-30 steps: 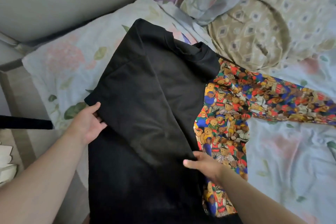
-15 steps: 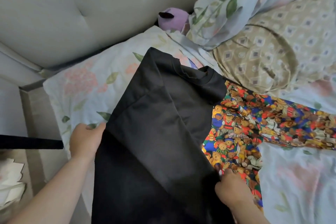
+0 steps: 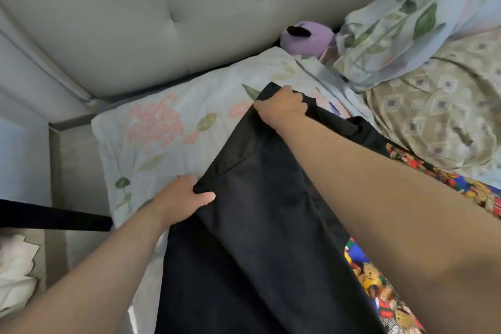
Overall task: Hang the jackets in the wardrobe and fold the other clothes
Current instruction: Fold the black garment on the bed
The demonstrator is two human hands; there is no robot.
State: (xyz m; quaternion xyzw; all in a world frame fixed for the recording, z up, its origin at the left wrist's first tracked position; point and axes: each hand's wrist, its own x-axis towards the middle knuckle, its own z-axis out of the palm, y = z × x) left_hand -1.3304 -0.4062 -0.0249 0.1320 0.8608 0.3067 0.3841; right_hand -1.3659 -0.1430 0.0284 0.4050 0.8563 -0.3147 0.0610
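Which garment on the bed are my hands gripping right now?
The plain black garment: left hand and right hand grip its edge. The teddy-bear print garment lies underneath.

R hand has left the lower right edge of the black shirt & now grips its top corner over the pillow, arm crossing the bear-print cloth. L hand now pinches the left edge, thumb on top.

The bed carries a floral pillow by the headboard, a black garment lying partly over a teddy-bear print garment, a beige patterned blanket and a purple plush toy.
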